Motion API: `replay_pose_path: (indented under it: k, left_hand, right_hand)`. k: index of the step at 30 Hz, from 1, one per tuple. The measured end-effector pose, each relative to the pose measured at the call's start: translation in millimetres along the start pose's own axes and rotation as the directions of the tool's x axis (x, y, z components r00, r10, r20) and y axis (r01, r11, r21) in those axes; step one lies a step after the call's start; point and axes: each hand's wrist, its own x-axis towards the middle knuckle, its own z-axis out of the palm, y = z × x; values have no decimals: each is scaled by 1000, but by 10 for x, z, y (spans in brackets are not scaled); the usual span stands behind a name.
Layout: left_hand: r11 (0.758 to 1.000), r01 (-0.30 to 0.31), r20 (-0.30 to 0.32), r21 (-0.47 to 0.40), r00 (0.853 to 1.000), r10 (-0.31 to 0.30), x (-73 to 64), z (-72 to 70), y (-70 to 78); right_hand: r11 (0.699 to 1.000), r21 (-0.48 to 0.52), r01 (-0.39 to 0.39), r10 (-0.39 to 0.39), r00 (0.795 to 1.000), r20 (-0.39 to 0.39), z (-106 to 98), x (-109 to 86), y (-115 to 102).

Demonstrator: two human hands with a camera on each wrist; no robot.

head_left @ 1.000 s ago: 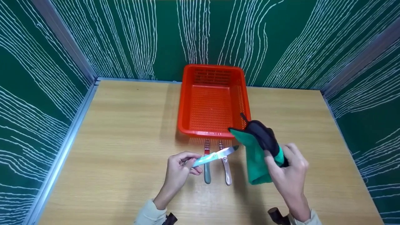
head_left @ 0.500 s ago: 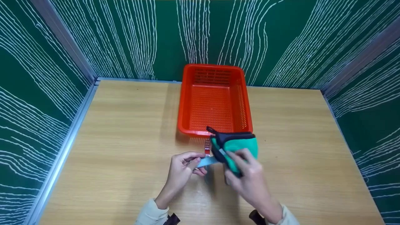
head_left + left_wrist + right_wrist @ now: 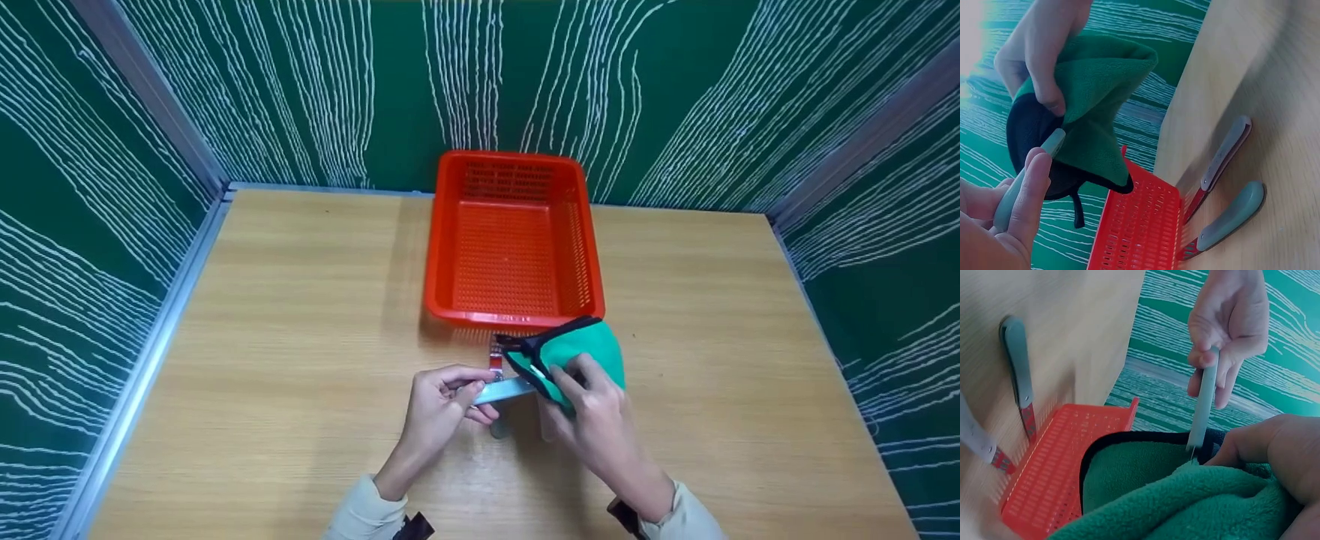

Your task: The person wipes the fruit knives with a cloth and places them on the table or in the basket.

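Between the thumb and fingers of the left hand (image 3: 441, 405), a pale-blue knife (image 3: 502, 391) is pinched, its long axis pointing right into the green cloth (image 3: 589, 349) that the right hand (image 3: 598, 420) grips. Just beyond stands the red basket (image 3: 480, 319); the wooden table (image 3: 300, 322) stretches wide to either side.

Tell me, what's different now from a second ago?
The right hand's grip moved left, bringing the green cloth onto the pale-handled knife and hiding most of its blade. Nothing was taken up or let go: the left hand's grip still holds the knife's handle. The red basket and two other knives look unmoved.
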Motion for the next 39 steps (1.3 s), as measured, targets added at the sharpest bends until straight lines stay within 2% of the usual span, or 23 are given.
replay_pose_path:
  k: [5,8,14,18,24,27,29,35,39]
  left_hand:
    - [1000,-7,8,2,1000,7,2,-5,7]
    - [1000,12,6,12,1000,-12,4,-15,5]
    - [999,25,-1,38,1000,-25,-6,-54,-37]
    - [999,13,21,34,1000,-13,8,-91,-40]
    - [998,-48,34,33,998,47,30,-136,-31]
    - [997,-67,41,38,997,66,33,-135,-28]
    - [996,-81,53,35,995,79,40,-131,-28]
    - [996,-86,108,-16,990,87,57,-106,0]
    - [998,-69,109,-13,992,70,62,-105,24]
  right_hand:
    - [1000,-15,9,-9,1000,-26,-12,1,108]
    - [1000,-2,-10,9,999,-50,-11,-5,184]
    - [993,42,-115,118,990,-73,-85,-39,361]
    - [976,92,-196,206,970,-129,-212,-56,510]
    - [958,187,-220,267,921,-285,-391,-67,661]
    - [941,209,-265,321,892,-317,-469,-82,678]
    - [933,216,-289,347,881,-322,-512,-84,676]
    - [938,245,-246,327,863,-384,-606,-35,582]
    - [938,279,-203,310,853,-421,-706,61,355]
